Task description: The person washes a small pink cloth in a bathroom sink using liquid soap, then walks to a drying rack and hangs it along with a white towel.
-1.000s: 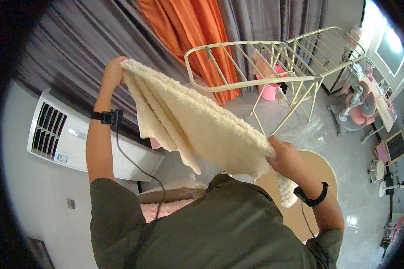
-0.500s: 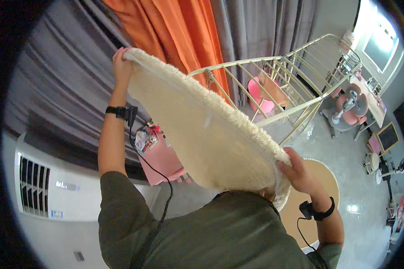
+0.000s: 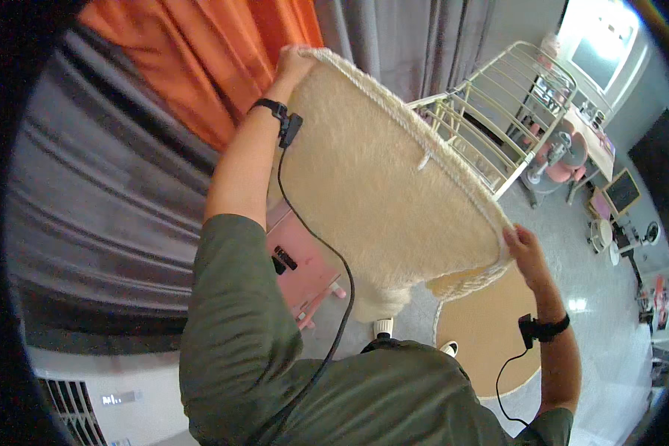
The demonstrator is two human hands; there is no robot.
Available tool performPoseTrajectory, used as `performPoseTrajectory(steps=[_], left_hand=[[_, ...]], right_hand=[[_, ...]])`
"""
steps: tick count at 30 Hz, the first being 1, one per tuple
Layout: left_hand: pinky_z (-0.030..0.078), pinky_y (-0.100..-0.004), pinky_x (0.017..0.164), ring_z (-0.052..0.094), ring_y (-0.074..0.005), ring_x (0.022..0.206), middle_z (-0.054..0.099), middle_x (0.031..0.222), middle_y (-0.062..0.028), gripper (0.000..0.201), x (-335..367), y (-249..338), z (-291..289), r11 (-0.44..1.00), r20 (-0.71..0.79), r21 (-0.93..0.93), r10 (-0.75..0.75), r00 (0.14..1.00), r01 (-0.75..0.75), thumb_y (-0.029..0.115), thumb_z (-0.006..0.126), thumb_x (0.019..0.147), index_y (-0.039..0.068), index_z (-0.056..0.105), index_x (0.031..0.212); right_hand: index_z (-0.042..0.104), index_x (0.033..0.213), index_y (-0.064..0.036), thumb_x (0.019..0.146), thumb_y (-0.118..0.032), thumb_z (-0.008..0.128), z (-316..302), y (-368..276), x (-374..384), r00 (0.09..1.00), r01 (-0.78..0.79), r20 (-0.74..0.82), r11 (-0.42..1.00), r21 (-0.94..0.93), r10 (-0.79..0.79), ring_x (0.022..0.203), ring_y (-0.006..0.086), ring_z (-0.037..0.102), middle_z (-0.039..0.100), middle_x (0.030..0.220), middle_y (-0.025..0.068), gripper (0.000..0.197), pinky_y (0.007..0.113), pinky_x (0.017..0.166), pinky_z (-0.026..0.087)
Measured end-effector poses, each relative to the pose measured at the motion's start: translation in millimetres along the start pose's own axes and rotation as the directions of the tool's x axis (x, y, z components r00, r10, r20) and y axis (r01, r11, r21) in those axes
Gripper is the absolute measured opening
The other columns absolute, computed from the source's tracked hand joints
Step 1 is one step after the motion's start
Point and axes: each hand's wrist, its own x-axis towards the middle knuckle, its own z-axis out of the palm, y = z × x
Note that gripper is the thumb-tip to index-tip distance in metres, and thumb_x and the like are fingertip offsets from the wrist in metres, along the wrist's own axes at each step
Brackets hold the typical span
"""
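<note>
Stretched out in front of me hangs a cream plush rug [image 3: 379, 178] with a pale corded edge and a small white tag near it. My left hand [image 3: 296, 65] grips its upper left corner, raised far from me, with fingers partly hidden behind the cloth. At the other end of that long edge, lower and to the right, my right hand [image 3: 526, 254] is closed on the rug. The lower part sags and folds above my feet. Each wrist wears a black strap with a small device and a cable.
A pink table [image 3: 308, 267] with small black items stands at left, partly behind the rug. Beyond the rug is a cream metal bed frame [image 3: 520, 111]. A round tan mat [image 3: 483, 334] lies by my feet. Grey and orange curtains [image 3: 208, 67] hang at left.
My left hand has swung rightward and up with its corner, and my right hand has shifted slightly right and up. The rug now faces me more broadly, and my view has turned.
</note>
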Motion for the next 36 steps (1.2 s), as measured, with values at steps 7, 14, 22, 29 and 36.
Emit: performPoseTrajectory(steps=[7, 14, 22, 29, 36], left_hand=[[0.049, -0.0428, 0.092, 0.061, -0.0391, 0.109, 0.062, 0.111, -0.029, 0.055, -82.6, 38.1, 124.5, 0.973, 0.704, 0.232, -0.169, 0.69, 0.001, 0.037, 0.074, 0.079, -0.005, 0.061, 0.112], [0.054, -0.0388, 0.071, 0.069, -0.0268, 0.084, 0.07, 0.094, -0.0194, 0.045, -69.4, 9.0, 137.9, 0.921, 0.824, 0.39, -0.355, 0.442, 0.013, 0.036, 0.07, 0.083, -0.006, 0.067, 0.099], [0.052, -0.0382, 0.074, 0.066, -0.0231, 0.087, 0.07, 0.1, -0.0118, 0.042, -111.1, 61.3, 79.8, 0.989, 0.952, 0.055, -0.01, 0.305, -0.138, 0.034, 0.064, 0.088, 0.0, 0.064, 0.113], [0.053, -0.0353, 0.071, 0.064, -0.0197, 0.086, 0.066, 0.098, -0.011, 0.06, -172.7, 20.1, -1.3, 0.918, 0.872, 0.338, -0.388, 0.298, 0.206, 0.056, 0.052, 0.094, 0.0, 0.064, 0.111], [0.054, -0.0412, 0.077, 0.064, -0.0295, 0.092, 0.065, 0.11, -0.017, 0.054, -275.5, -6.9, -16.0, 0.799, 0.858, 0.08, -0.359, 0.368, 0.595, 0.048, 0.047, 0.098, 0.001, 0.061, 0.12]], right_hand=[[0.05, 0.123, -0.0004, 0.089, -0.028, 0.069, 7.5, 67.2, 8.7, 0.998, 0.035, -0.048, 0.974, -0.223, -0.047, 0.089, 0.0256, 0.063, 0.065, 0.1, 0.014, 0.048, 0.038, 0.078, 0.051], [0.056, 0.114, -0.0031, 0.084, -0.013, 0.066, 12.3, 100.8, 35.2, 0.98, 0.038, -0.166, 0.922, -0.385, -0.11, 0.098, 0.042, 0.06, 0.06, 0.107, 0.0212, 0.033, 0.046, 0.085, 0.049], [0.06, 0.105, -0.0028, 0.091, -0.02, 0.057, 2.0, 152.2, 65.1, 0.927, -0.174, -0.373, 0.85, -0.497, -0.028, 0.093, 0.0427, 0.061, 0.062, 0.102, 0.0227, 0.023, 0.047, 0.079, 0.049], [0.059, 0.112, -0.0033, 0.095, -0.016, 0.056, 18.0, 198.6, 57.9, 0.903, -0.051, -0.4, 0.888, -0.458, -0.154, 0.076, 0.0313, 0.063, 0.065, 0.083, 0.0164, 0.022, 0.04, 0.068, 0.05], [0.04, 0.146, -0.0102, 0.088, -0.012, 0.07, 137.7, 63.8, -41.3, 0.986, 0.119, 0.143, 0.965, -0.232, -0.087, 0.072, 0.0164, 0.064, 0.065, 0.092, 0.0095, 0.065, 0.032, 0.066, 0.054]])
